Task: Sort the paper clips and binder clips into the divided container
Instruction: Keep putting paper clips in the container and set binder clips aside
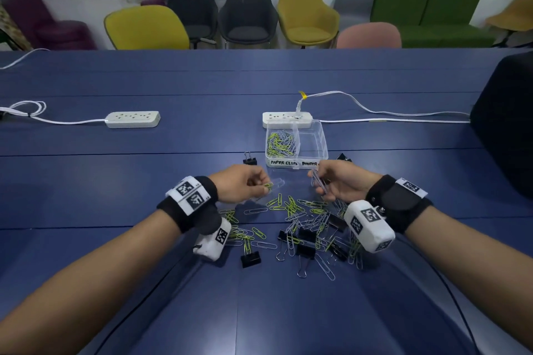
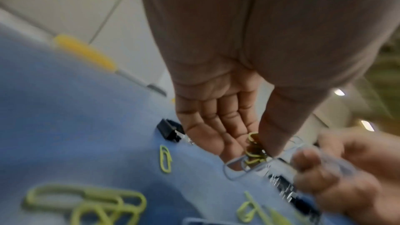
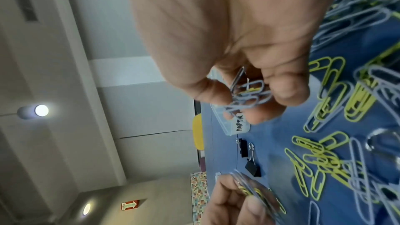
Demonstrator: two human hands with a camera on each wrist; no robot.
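Note:
A clear divided container stands mid-table; its left compartment, labelled PAPER CLIPS, holds green and silver paper clips, and its right compartment looks bare. My left hand pinches a few green and silver paper clips just in front of the container. My right hand grips a bunch of silver paper clips near the container's front right corner. Below both hands lies a loose pile of paper clips mixed with black binder clips.
One binder clip sits left of the container, another to its right. Two white power strips with cables lie behind. A dark object stands at the right edge. Chairs line the far side.

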